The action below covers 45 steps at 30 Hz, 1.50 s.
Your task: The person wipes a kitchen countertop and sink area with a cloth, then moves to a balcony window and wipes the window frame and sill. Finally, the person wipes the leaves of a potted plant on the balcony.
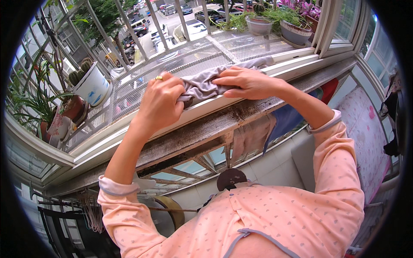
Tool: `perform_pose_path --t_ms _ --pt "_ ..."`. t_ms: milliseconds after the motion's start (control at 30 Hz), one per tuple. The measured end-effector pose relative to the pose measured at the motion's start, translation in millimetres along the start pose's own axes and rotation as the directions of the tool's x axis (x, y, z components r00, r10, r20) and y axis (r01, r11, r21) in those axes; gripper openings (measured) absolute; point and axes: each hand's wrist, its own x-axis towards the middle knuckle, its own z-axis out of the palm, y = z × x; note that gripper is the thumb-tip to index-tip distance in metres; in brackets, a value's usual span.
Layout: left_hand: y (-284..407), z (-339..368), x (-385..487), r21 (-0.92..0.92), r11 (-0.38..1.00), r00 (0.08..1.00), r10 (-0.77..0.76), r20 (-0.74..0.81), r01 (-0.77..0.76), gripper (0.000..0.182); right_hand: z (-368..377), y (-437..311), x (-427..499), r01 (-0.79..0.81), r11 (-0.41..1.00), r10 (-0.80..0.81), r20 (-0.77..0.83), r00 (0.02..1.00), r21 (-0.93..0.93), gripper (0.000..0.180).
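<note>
A crumpled grey cloth (pixel 201 84) lies along the white window sill track (pixel 206 106), bunched between my two hands. My left hand (pixel 163 100) is closed around the cloth's left end, with a yellow ring on one finger. On the other side, my right hand (pixel 245 83) rests over the cloth with its fingers bent onto it and the palm low. Beyond that hand, the far end of the cloth (pixel 266 61) stretches along the outer side of the track. What lies under the cloth is hidden.
A worn ledge (pixel 226 121) runs inside the track. Outside, a mesh floor (pixel 180 61) meets metal bars (pixel 155 24). A white pot with cacti (pixel 92 85) stands left; a plastic pot (pixel 259 25) and a grey pot (pixel 295 33) stand right. A blue cloth (pixel 284 121) hangs below the ledge.
</note>
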Motion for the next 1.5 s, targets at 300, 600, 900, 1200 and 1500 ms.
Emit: perform_pose_path --t_ms 300,600,900,1200,1500 --pt "32 20 53 -0.163 0.979 0.941 -0.062 0.332 0.123 0.053 -15 11 -25 -0.250 0.957 0.240 -0.087 0.967 -0.145 0.042" --pt "78 104 169 -0.592 0.791 0.953 0.276 0.122 -0.153 0.058 -67 113 -146 -0.577 0.754 0.522 -0.249 0.816 -0.313 0.040" --pt "127 159 274 -0.577 0.816 0.936 0.226 0.270 -0.031 0.046 -104 193 -216 -0.719 0.622 0.652 -0.304 0.695 -0.310 0.046" --pt "121 158 271 -0.537 0.843 0.971 0.158 0.176 -0.040 0.023 -101 194 -208 -0.665 0.669 0.589 -0.309 0.746 -0.332 0.047" --pt "72 97 186 -0.489 0.865 0.966 0.024 0.259 0.110 0.030 -72 126 -134 -0.397 0.909 0.374 -0.168 0.912 -0.131 0.040"
